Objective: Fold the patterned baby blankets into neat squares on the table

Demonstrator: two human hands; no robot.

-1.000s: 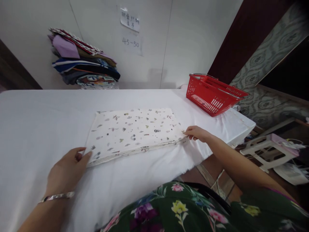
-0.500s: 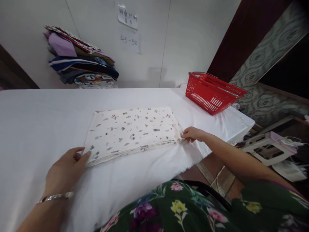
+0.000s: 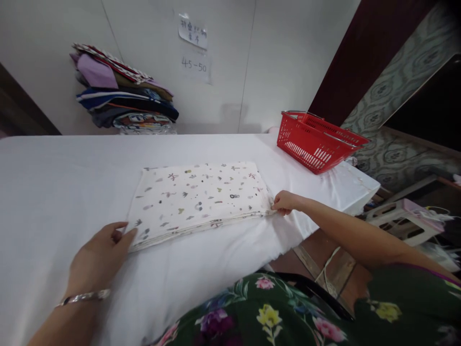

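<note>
A white cloth [image 3: 201,194] with a small scattered print lies folded in several layers on the white-covered table [image 3: 72,187]. Its long folded edges face me. At its near left corner, my left hand [image 3: 103,250] pinches the layers, thumb on top and the other fingers partly hidden. A silver bracelet circles that wrist. My right hand [image 3: 286,202] is closed on the near right corner, with the fingertips curled around the edge.
A red plastic basket [image 3: 320,144] stands at the table's back right. Folded fabrics [image 3: 126,91] are piled against the wall at the back left. Two paper notes [image 3: 193,65] hang on the wall. A whitish plastic stool [image 3: 403,221] stands beyond the right edge.
Both hands stay on the cloth's near corners, and the cloth looks almost the same. The view has tilted slightly, so the scene sits a little lower.
</note>
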